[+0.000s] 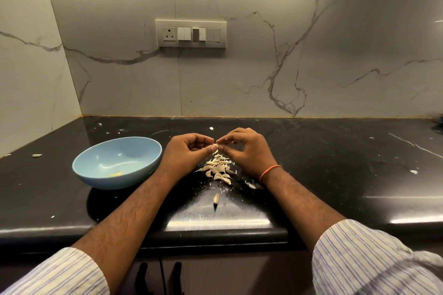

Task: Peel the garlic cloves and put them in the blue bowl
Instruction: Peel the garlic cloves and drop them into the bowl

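Left hand (189, 151) and right hand (247, 148) meet at frame centre, fingertips of both pinching one clove (215, 145); its long axis is too small to tell. Bowl (100, 175) sits lower left, just beside the left hand, nearer that one. Pile (219, 169) lies below.

Glossy black stone countertop (335, 163) (speckled), smooth glazed blue bowl (96, 176), papery garlic skins (219, 167).

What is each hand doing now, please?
Left hand: closed, pinching the garlic clove.
Right hand: closed, pinching the same clove.
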Motion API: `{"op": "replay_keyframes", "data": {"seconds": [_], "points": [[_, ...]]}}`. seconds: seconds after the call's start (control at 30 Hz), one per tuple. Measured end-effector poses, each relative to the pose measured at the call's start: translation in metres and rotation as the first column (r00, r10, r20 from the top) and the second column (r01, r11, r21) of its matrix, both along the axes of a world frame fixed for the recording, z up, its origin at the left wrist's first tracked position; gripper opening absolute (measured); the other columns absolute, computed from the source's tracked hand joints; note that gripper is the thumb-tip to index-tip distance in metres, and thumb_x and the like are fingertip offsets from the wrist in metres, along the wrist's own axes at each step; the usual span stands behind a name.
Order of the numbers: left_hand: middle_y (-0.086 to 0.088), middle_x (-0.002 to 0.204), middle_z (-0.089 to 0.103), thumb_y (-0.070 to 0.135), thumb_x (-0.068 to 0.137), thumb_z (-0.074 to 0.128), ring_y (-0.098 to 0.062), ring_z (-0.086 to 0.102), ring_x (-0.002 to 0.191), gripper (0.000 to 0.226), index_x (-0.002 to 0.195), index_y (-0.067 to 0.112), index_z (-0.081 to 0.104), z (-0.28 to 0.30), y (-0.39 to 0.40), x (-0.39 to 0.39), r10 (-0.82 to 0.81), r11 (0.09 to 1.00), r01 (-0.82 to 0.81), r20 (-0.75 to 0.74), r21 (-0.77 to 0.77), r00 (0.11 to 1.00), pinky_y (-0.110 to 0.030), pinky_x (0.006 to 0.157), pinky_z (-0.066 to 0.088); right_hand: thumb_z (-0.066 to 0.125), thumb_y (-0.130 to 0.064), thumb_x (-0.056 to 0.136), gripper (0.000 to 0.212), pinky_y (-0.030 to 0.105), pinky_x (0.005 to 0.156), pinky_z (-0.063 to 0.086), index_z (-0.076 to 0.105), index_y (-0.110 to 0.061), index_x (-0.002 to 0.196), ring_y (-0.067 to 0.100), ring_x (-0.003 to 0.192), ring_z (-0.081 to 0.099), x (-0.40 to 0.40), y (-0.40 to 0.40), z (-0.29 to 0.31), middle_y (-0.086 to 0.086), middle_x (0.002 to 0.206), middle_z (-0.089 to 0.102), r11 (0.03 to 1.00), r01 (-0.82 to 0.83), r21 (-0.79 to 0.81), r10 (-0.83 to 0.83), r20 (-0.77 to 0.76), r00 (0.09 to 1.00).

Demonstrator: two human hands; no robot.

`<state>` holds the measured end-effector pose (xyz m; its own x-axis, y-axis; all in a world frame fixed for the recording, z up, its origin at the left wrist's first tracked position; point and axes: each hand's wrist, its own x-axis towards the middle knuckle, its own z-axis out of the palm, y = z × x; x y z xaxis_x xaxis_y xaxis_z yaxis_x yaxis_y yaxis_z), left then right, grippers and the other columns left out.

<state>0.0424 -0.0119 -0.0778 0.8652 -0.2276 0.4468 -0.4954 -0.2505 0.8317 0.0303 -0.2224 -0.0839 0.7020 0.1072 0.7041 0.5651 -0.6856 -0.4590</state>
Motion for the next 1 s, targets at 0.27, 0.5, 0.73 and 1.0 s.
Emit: {"op": "replay_keyframes", "data": {"seconds": [0.27, 0.5, 0.73, 1.0], "points": [[0.006, 0.093, 0.082, 0.023, 0.087, 0.085, -0.009, 0.079, 0.090, 0.023, 0.109, 0.018, 0.081, -0.0024, 0.0010, 0.0041, 0.022, 1.000, -0.022, 0.027, -0.005, 0.999, -0.031, 0.087, 0.063, 0.089, -0.035, 0.083, 0.016, 0.031, 0.079, 0.055, 0.082, -0.028, 0.096, 0.007, 0.088, 0.066, -0.0028, 0.0003, 0.0005, -0.017, 0.089, 0.076, 1.000, -0.004, 0.015, 0.004, -0.014, 1.000], [0.004, 0.091, 0.081, 0.019, 0.088, 0.084, -0.012, 0.078, 0.086, 0.019, 0.107, 0.018, 0.080, -0.0041, 0.0004, 0.0067, 0.012, 1.000, -0.012, 0.030, -0.007, 0.999, -0.037, 0.085, 0.065, 0.083, -0.030, 0.090, 0.007, 0.012, 0.072, 0.048, 0.082, -0.024, 0.092, 0.002, 0.080, 0.066, -0.0008, 0.0008, 0.0021, -0.015, 0.082, 0.073, 0.998, 0.055, 0.003, -0.055, -0.031, 0.998], [0.005, 0.088, 0.081, 0.016, 0.091, 0.082, -0.020, 0.078, 0.083, 0.016, 0.106, 0.020, 0.079, -0.0051, -0.0002, 0.0064, 0.006, 0.999, -0.007, 0.033, 0.035, 0.999, -0.039, 0.082, 0.066, 0.080, -0.026, 0.093, 0.005, 0.017, 0.073, 0.054, 0.080, -0.021, 0.095, 0.006, 0.080, 0.070, 0.0002, 0.0022, 0.0010, -0.010, 0.085, 0.076, 0.996, -0.018, 0.082, 0.025, -0.083, 0.996], [0.014, 0.100, 0.079, 0.009, 0.089, 0.079, -0.001, 0.074, 0.091, 0.030, 0.109, 0.031, 0.079, -0.0062, -0.0006, 0.0084, 0.064, 0.979, -0.086, 0.125, 0.183, 0.990, -0.022, 0.089, 0.061, 0.078, -0.033, 0.094, 0.010, 0.041, 0.073, 0.063, 0.081, -0.024, 0.097, 0.016, 0.080, 0.072, 0.0054, -0.0019, 0.0013, -0.011, 0.086, 0.076, 0.975, 0.002, 0.222, 0.020, -0.097, 0.995]]}}
